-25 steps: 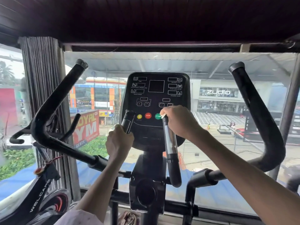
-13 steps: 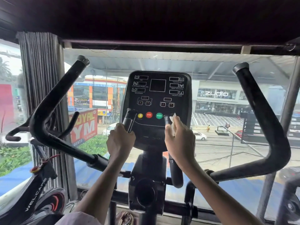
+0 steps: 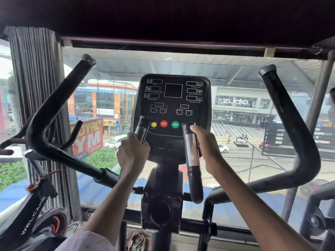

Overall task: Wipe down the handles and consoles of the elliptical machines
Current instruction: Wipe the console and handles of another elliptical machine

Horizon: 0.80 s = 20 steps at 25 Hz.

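While the left hand (image 3: pixel 133 153) is clenched round the left inner grip (image 3: pixel 142 129), the right hand (image 3: pixel 208 151) is wrapped about the right inner grip (image 3: pixel 190 153); any cloth is hidden, so full-length strokes below the fingers are advised.

Console (image 3: pixel 173 105) at centre, atop the post (image 3: pixel 162 201). Two short grips rise just before its lower edge: left grip (image 3: pixel 143 128) and right grip (image 3: pixel 190 153). Left hand (image 3: pixel 133 153) on the left grip; right hand (image 3: pixel 207 149) against the right grip's outer side. Long swing handles flank the console, left handle (image 3: pixel 59 109) and right handle (image 3: pixel 291 120), both well apart from it. Window (image 3: pixel 235 69) behind everything. Another machine (image 3: pixel 36 214) at lower left, curtain (image 3: pixel 36 69) behind it.
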Motion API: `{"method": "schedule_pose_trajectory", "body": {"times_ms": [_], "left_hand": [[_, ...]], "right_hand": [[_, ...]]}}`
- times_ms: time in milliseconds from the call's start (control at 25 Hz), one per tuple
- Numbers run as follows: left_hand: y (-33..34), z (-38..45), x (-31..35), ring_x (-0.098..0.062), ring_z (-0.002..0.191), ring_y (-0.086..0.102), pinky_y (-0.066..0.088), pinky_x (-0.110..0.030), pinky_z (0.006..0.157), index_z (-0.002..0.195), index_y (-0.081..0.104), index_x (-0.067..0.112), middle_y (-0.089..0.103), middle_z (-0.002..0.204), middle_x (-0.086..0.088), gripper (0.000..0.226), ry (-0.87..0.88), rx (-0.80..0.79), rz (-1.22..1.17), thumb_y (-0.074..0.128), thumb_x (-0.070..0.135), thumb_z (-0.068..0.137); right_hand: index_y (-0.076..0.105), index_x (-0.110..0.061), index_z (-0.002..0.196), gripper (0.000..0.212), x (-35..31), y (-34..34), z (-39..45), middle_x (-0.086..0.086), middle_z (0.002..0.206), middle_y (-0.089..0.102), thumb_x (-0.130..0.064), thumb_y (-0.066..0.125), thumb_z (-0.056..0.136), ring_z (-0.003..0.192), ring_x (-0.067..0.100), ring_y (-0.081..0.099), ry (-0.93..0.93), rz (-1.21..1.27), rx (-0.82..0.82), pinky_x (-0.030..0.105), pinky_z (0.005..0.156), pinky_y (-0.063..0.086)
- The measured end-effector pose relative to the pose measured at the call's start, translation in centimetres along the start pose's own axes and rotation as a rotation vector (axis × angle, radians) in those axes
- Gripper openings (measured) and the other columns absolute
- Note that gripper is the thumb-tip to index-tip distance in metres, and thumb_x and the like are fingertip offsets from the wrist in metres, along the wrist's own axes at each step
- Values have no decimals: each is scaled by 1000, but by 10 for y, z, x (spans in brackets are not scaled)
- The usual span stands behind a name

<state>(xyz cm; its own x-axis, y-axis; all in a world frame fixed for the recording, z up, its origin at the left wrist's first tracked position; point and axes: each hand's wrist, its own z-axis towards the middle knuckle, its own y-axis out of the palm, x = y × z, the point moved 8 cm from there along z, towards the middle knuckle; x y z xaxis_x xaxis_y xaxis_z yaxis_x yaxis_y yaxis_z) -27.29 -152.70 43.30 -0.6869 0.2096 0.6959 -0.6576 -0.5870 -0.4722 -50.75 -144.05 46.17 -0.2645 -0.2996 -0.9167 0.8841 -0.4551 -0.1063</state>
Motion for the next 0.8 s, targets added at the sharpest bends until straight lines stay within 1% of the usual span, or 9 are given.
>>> {"method": "schedule_pose_trajectory", "body": {"times_ms": [40,80,120,200,360,480,600,680,800], "left_hand": [[0,0,0,-26,63,55,41,-30,56,100,57,12,61,78,-3,22,1,-3,-3,63,24,83],[1,1,-1,-27,64,57,45,-31,56,100,57,12,64,79,-4,22,4,-8,-8,63,24,82],[1,0,0,-28,64,58,48,-32,57,99,57,12,66,80,-5,22,7,-14,-17,63,24,82],[1,1,0,-27,64,58,47,-32,58,99,57,12,65,80,-5,22,13,-21,-18,62,24,82],[0,2,0,-27,66,54,43,-31,59,101,57,11,60,79,-4,22,16,-3,4,62,25,84],[0,0,0,-27,66,54,43,-31,60,101,57,11,58,78,-3,22,20,0,3,62,25,84],[-1,2,-1,-29,67,53,42,-33,61,99,56,12,59,76,-4,21,21,3,0,61,23,83],[0,2,-1,-30,67,51,40,-33,61,98,55,12,56,74,-3,20,30,2,5,60,22,82],[1,2,0,-29,67,51,40,-33,61,99,55,11,53,73,-2,20,32,4,7,60,23,83]], "right_hand": [[73,-29,95,29,0,0,11,-10,88,67,-50,53,92,92,15,61,84,105,-39,36,89,47],[72,-24,106,38,1,1,20,-5,91,69,-53,51,92,90,14,62,155,191,-89,35,87,48],[68,-17,118,51,3,2,26,-1,93,70,-56,47,93,85,15,62,206,245,-139,33,81,47],[65,-11,124,65,12,3,25,6,96,69,-63,44,91,79,16,61,260,275,-251,32,72,42],[65,3,124,83,26,9,26,25,116,66,-69,42,89,101,31,64,306,420,-431,38,85,48],[63,9,118,89,20,25,43,25,108,65,-72,42,89,95,35,67,345,583,-493,41,91,51],[59,1,111,90,27,43,46,16,94,61,-83,41,83,79,29,62,393,684,-595,47,105,39],[53,1,120,100,32,46,46,14,87,60,-88,33,81,76,27,60,407,689,-643,48,105,40],[41,8,139,121,22,50,56,11,78,59,-94,25,76,74,26,61,416,660,-644,47,94,50]]}}
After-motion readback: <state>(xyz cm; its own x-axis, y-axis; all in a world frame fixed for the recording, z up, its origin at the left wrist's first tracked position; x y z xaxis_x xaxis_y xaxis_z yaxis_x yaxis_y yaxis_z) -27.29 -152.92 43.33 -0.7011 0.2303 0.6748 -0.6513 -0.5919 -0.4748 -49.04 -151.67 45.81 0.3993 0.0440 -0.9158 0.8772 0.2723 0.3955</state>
